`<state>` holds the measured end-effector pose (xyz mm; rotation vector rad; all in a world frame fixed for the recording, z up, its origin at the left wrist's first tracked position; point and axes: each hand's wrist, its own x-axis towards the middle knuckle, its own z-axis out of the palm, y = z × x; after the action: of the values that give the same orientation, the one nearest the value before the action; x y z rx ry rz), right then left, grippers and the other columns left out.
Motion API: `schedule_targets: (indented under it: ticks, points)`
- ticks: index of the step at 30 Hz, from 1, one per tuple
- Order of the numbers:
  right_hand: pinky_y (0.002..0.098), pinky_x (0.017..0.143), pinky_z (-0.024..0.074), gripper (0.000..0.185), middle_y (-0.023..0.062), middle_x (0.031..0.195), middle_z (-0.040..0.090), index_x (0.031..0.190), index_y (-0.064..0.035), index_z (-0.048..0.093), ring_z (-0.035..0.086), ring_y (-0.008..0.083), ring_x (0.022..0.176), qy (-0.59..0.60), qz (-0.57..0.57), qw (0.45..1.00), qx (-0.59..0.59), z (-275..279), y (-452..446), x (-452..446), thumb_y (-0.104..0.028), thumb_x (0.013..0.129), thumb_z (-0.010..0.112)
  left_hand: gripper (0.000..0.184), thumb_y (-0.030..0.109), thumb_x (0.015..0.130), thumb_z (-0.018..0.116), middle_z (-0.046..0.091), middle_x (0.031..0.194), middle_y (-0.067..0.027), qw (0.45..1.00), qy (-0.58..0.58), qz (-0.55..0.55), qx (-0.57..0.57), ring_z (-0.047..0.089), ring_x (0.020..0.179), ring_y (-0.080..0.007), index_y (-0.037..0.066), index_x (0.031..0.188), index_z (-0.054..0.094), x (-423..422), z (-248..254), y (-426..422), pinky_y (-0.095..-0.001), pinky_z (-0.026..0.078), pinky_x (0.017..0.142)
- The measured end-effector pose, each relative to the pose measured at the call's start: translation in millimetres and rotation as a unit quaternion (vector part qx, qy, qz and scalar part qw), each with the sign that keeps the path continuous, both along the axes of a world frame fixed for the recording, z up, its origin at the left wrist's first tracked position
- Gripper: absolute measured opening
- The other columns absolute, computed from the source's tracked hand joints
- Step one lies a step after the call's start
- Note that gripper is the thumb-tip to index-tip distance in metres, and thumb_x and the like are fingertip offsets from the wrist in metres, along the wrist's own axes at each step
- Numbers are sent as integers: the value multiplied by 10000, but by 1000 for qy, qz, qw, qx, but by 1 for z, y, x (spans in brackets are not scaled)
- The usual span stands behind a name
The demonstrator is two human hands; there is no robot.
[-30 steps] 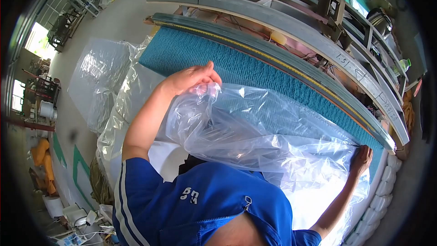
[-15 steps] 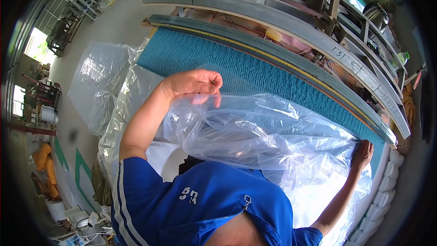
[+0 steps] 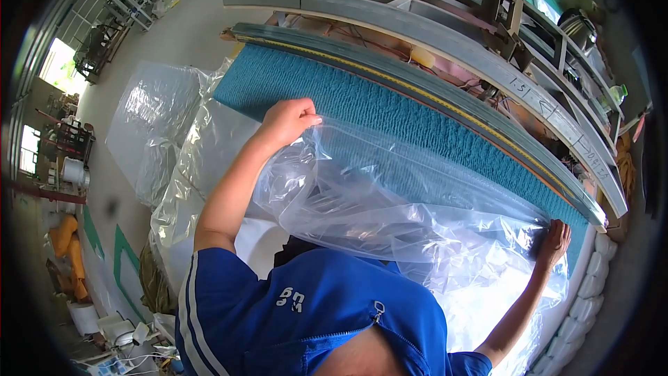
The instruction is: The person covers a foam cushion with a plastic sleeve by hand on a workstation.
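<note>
The left hand (image 3: 289,122) pinches the film (image 3: 362,221) by its edge — the right hand (image 3: 555,241) grips it too, film spanning between them, teal cloth (image 3: 390,101) just beyond both. An even pull from each hand should keep that edge straight — no creases.

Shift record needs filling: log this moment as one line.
left hand: pinching clear film | right hand: gripping film | film: stretched between hands, partly over teal fabric
</note>
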<state>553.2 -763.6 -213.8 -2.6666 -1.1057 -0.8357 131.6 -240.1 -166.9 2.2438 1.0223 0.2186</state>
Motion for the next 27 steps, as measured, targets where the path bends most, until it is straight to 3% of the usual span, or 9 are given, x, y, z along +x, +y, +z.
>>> schedule_targets:
  ticks: [6, 9, 12, 15, 16, 18, 20, 24, 27]
  points:
    - [400, 719, 405, 88, 116, 857, 561, 923, -41, 538, 537, 312, 807, 38, 7, 999, 9, 11, -9, -10, -122, 892, 523, 241, 249, 735, 706, 567, 806, -57, 996, 46, 4, 76, 557, 761, -236, 79, 827, 561, -5, 23, -13, -340, 429, 667]
    - [387, 747, 390, 103, 123, 855, 556, 961, -37, 505, 534, 307, 814, 97, -19, 995, 27, 10, -24, -9, -120, 920, 460, 242, 249, 722, 713, 559, 874, -40, 963, -38, -70, 258, 530, 906, -237, 96, 848, 574, -11, 6, -4, -356, 413, 781]
    - [376, 690, 402, 98, 128, 801, 536, 968, -53, 481, 519, 298, 719, 129, -48, 990, 29, 34, -28, -21, -127, 938, 425, 243, 215, 687, 728, 536, 968, -40, 978, 26, -121, 168, 474, 1016, -261, 82, 838, 592, -10, 13, -1, -371, 377, 891]
    - [338, 638, 405, 103, 100, 758, 501, 963, -58, 478, 488, 235, 653, 206, -24, 973, 100, 45, -44, -22, -136, 944, 414, 172, 170, 731, 700, 577, 937, -28, 967, 26, -185, 172, 533, 964, -204, 60, 829, 613, -9, 13, 2, -328, 419, 839]
    - [304, 610, 398, 99, 62, 730, 465, 938, -59, 488, 448, 165, 626, 279, -26, 949, 146, 45, -54, -17, -145, 934, 439, 140, 153, 750, 682, 594, 909, -27, 983, -38, -166, 72, 548, 924, -177, 52, 827, 623, -10, 14, 4, -308, 429, 811]
    - [293, 609, 395, 105, 46, 735, 467, 943, -52, 499, 441, 138, 634, 334, -7, 934, 128, 55, -68, -13, -150, 915, 473, 88, 119, 790, 646, 629, 853, -24, 970, -163, -127, -129, 576, 843, -123, 37, 821, 643, -12, 23, 6, -270, 450, 755]
    - [263, 555, 342, 119, -4, 740, 498, 894, -43, 551, 401, 81, 624, 362, 37, 914, 179, 56, -71, -19, -157, 905, 521, 78, 90, 812, 618, 642, 845, -20, 966, -214, -74, -127, 575, 810, -90, 21, 837, 644, -15, 39, 4, -240, 452, 718]
    - [232, 525, 305, 149, -49, 628, 480, 757, -49, 614, 404, 58, 579, 449, -6, 892, 56, 80, -76, -13, -170, 842, 609, 113, 131, 865, 577, 632, 825, -3, 937, -332, -21, -111, 564, 788, -80, 30, 855, 626, -17, 68, 2, -223, 440, 723]
    - [242, 582, 354, 103, -31, 684, 548, 814, -22, 638, 450, 66, 634, 519, 19, 836, 177, 117, -77, -15, -115, 827, 597, 163, 169, 890, 532, 611, 789, 6, 919, -387, 70, -20, 535, 747, -82, 26, 884, 608, -9, 83, -6, -230, 423, 695]
